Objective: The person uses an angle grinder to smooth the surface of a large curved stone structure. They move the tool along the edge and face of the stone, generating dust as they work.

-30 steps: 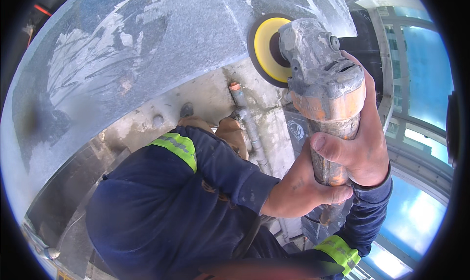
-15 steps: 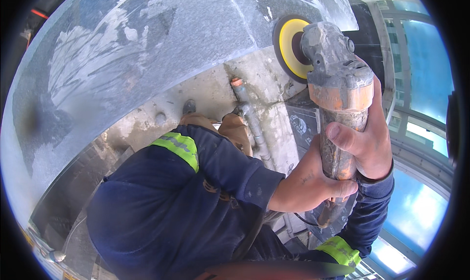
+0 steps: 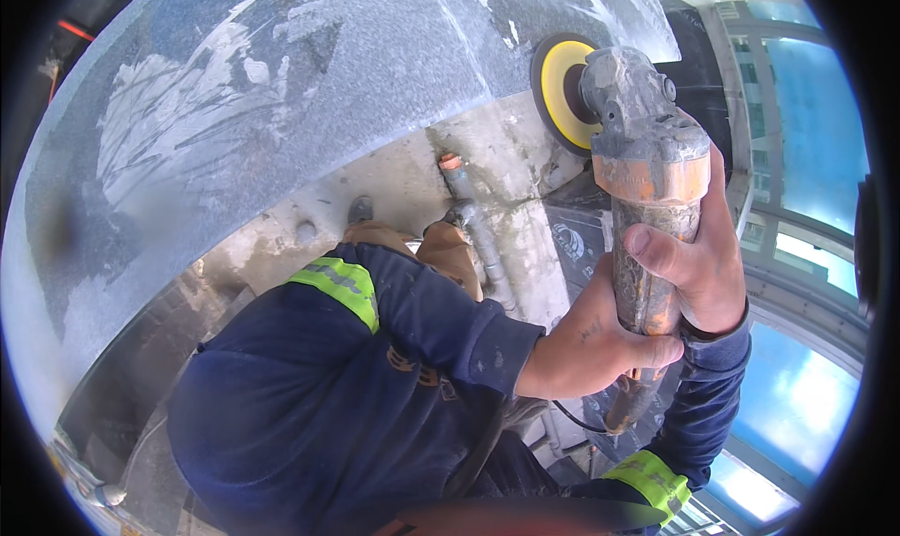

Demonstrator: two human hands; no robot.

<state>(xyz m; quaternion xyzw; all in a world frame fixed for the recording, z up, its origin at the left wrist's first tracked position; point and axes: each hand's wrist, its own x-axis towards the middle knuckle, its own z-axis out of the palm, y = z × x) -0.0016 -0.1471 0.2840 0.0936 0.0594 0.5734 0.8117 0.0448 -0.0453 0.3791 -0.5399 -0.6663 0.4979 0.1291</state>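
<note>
An angle grinder (image 3: pixel 647 175) with a dusty grey head and a worn orange body is held upright at the right. Its round disc (image 3: pixel 565 94), yellow with a dark rim, faces the edge of a large grey slab (image 3: pixel 375 58); whether it touches cannot be told. My right hand (image 3: pixel 708 264) wraps round the body from the right, its thumb across the front. Lower down, my left hand (image 3: pixel 591 339) grips the handle from the left, thumb pointing right. Some fingers of both hands are hidden behind the tool. A black cord (image 3: pixel 577 419) shows near the grinder's lower end.
Pale smeared patches (image 3: pixel 187 114) mark the slab, which curves across the upper left. Beneath it, a pipe (image 3: pixel 487 241) with an orange end lies on the stained floor beside my boots (image 3: pixel 361 208). Blue-tinted windows (image 3: pixel 820 142) stand along the right.
The grinder's disc has shifted slightly to the right and down relative to the slab edge. Both hands keep their hold, and the view has moved a little.
</note>
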